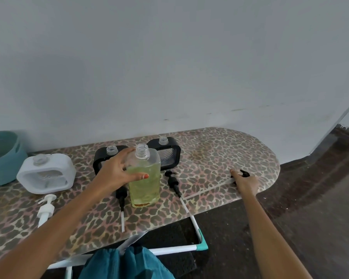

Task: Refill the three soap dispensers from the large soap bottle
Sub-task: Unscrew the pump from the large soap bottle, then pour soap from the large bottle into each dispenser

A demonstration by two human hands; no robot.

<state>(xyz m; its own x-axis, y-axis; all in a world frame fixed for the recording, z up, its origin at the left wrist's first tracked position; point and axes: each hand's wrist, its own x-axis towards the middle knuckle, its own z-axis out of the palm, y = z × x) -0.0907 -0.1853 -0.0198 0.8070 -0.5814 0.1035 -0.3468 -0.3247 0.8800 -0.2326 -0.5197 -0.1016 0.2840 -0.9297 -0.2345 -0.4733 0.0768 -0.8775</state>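
1. Standing upright at the middle of the leopard-print ironing board (210, 158), the uncapped large soap bottle (144, 178) holds yellow-green liquid.
2. The left hand (117, 170) wraps its grip around the bottle's shoulder.
3. The right hand (245, 183) closes its grip on a long-tubed pump (244, 174) near the board's right end.
4. Two open-necked black dispensers (165, 154) stand just behind the bottle, and a white dispenser (46, 174) stands to its left.
5. Two black pumps (173, 181) and a white pump (46, 206) lie nearer the front edge.
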